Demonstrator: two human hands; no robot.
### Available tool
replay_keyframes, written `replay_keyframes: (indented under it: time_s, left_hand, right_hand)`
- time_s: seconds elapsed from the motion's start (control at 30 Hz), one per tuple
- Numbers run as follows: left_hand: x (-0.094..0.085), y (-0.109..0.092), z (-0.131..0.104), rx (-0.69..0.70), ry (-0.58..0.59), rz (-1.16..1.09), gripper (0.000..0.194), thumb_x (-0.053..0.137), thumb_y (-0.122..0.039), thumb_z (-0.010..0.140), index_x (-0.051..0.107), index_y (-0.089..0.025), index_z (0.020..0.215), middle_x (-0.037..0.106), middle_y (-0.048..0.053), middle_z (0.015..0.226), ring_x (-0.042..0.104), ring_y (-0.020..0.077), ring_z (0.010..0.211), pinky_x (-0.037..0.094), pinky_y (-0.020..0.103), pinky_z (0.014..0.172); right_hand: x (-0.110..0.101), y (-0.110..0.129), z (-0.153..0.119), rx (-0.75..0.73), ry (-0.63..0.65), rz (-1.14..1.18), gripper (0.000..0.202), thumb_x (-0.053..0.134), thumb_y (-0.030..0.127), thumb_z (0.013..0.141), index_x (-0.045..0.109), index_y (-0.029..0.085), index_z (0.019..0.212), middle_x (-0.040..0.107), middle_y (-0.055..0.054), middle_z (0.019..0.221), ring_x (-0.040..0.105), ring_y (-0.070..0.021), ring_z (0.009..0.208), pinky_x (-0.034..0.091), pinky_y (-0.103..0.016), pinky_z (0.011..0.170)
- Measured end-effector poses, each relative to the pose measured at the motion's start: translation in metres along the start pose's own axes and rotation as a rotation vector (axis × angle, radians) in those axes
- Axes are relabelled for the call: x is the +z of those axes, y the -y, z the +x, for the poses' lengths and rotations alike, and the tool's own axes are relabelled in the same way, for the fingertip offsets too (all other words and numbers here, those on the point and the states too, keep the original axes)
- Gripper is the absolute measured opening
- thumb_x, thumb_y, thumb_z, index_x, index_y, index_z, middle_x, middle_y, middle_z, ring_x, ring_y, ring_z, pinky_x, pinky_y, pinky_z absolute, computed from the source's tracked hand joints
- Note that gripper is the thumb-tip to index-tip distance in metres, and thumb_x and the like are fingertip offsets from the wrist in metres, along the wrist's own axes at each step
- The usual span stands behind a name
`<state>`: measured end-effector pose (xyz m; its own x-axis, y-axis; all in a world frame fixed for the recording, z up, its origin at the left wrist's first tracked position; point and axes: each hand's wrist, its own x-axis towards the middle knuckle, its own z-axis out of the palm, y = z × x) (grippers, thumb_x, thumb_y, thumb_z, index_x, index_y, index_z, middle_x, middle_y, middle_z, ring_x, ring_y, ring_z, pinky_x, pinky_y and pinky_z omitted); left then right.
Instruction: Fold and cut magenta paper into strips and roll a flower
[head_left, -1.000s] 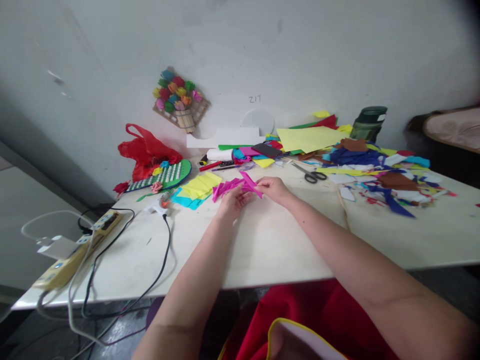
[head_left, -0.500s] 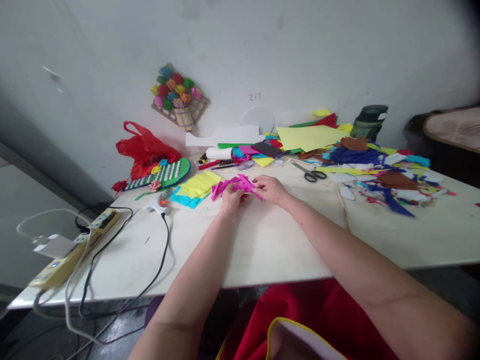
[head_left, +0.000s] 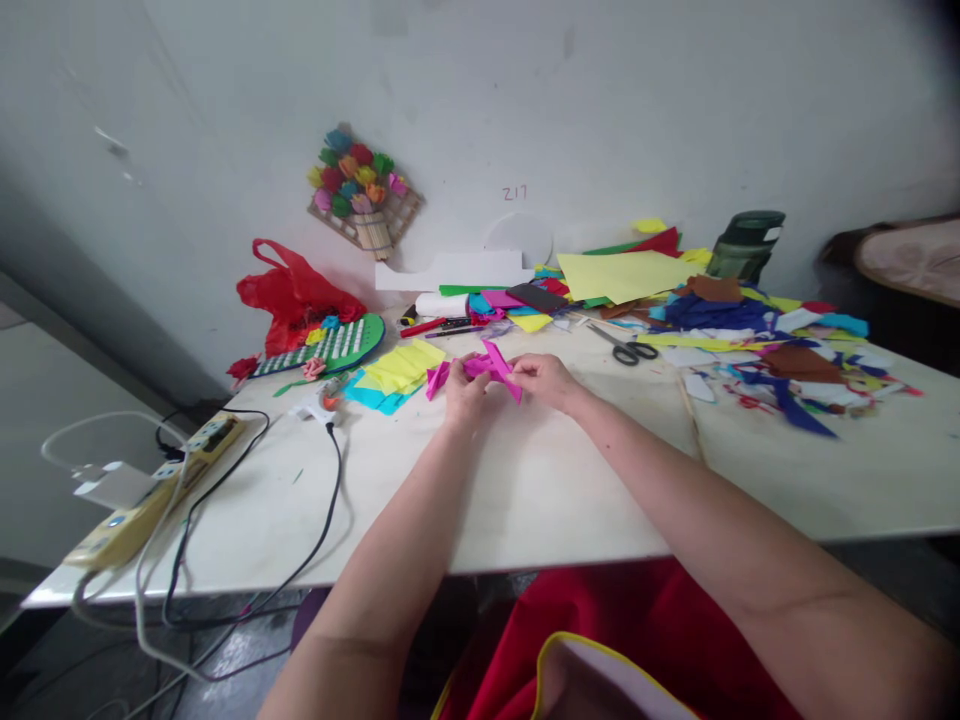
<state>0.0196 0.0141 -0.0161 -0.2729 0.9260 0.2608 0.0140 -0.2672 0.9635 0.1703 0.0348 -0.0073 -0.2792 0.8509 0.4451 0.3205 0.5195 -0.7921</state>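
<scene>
A folded piece of bright pink paper (head_left: 496,358) lies at the middle of the white table, with a slanted strip at its right end and a pointed fold at its left. My left hand (head_left: 468,396) is closed over its middle, its fingers partly covering the folds. At the right end, my right hand (head_left: 545,380) pinches the edge between thumb and fingers. Yellow paper sheets (head_left: 405,367) lie on blue paper (head_left: 373,397) just left of my left hand. Black-handled scissors (head_left: 625,349) rest beyond my right hand.
A glue gun (head_left: 319,402) with a black cord and a power strip (head_left: 150,490) with cables take up the left side. A red plastic bag (head_left: 296,300) stands behind. Paper scraps (head_left: 802,365) and a green bottle (head_left: 746,246) are at right.
The slanted pink strip at the right end shows more plainly, standing out from the rest of the paper. Both hands keep their hold; the view has shifted slightly.
</scene>
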Motion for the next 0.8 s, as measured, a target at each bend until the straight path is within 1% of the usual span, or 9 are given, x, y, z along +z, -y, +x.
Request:
replay_keyframes:
  time_s: [0.07,0.13,0.23,0.33,0.47,0.67,0.8]
  left_hand:
    - [0.000,-0.001,0.000,0.005,0.003,0.058,0.047,0.059,-0.018,0.067,0.051,-0.016,0.113,0.063,0.005,0.090,0.061,0.0146,0.076,0.047,0.022,0.056]
    - [0.001,-0.003,-0.001,-0.025,0.027,0.063,0.050,0.056,-0.018,0.069,0.047,-0.017,0.118,0.062,0.006,0.091,0.063,0.0161,0.077,0.050,0.025,0.059]
    - [0.002,-0.009,-0.004,-0.115,0.073,0.031,0.053,0.053,-0.017,0.071,0.041,-0.018,0.123,0.062,0.007,0.092,0.065,0.0171,0.070,0.053,0.029,0.057]
    - [0.002,-0.014,-0.007,-0.172,0.090,0.042,0.056,0.054,-0.016,0.071,0.039,-0.018,0.125,0.063,0.008,0.091,0.064,0.0167,0.063,0.052,0.030,0.053]
    - [0.000,-0.015,-0.006,-0.189,0.125,0.055,0.059,0.057,-0.015,0.070,0.039,-0.019,0.126,0.063,0.008,0.091,0.063,0.0164,0.059,0.051,0.028,0.050]
    - [-0.002,-0.010,-0.002,-0.200,0.177,0.098,0.057,0.054,-0.013,0.072,0.040,-0.017,0.126,0.061,0.012,0.094,0.063,0.0185,0.060,0.052,0.033,0.050]
    - [-0.002,-0.010,-0.002,-0.205,0.206,0.092,0.055,0.053,-0.012,0.073,0.039,-0.017,0.126,0.060,0.010,0.093,0.063,0.0173,0.059,0.054,0.034,0.053]
  right_hand:
    - [0.000,0.000,0.000,0.000,0.008,-0.031,0.017,0.059,0.027,0.070,0.060,0.017,0.056,0.067,-0.004,0.075,0.060,-0.0163,0.070,0.045,-0.026,0.067]
    - [0.001,0.000,-0.001,0.000,0.007,-0.046,0.018,0.058,0.028,0.071,0.060,0.017,0.057,0.067,-0.003,0.072,0.059,-0.0159,0.068,0.045,-0.026,0.065]
    - [0.001,0.000,-0.001,0.001,-0.013,-0.056,0.017,0.058,0.027,0.071,0.060,0.017,0.057,0.067,-0.004,0.076,0.060,-0.0165,0.070,0.046,-0.027,0.067]
    - [0.000,0.000,0.000,-0.041,-0.034,-0.075,0.016,0.058,0.024,0.071,0.059,0.018,0.056,0.068,-0.005,0.086,0.061,-0.0172,0.077,0.047,-0.028,0.072]
    - [-0.002,0.002,-0.001,-0.104,-0.031,-0.105,0.013,0.059,0.020,0.070,0.061,0.018,0.058,0.068,-0.006,0.093,0.062,-0.0176,0.083,0.048,-0.028,0.074]
    - [-0.007,0.007,-0.002,-0.053,0.012,-0.137,0.009,0.063,0.019,0.067,0.063,0.019,0.058,0.068,-0.005,0.092,0.063,-0.0173,0.080,0.049,-0.028,0.071]
    - [-0.010,0.008,-0.001,-0.047,0.038,-0.181,0.010,0.063,0.018,0.067,0.063,0.018,0.056,0.069,-0.005,0.092,0.064,-0.0179,0.082,0.048,-0.028,0.073]
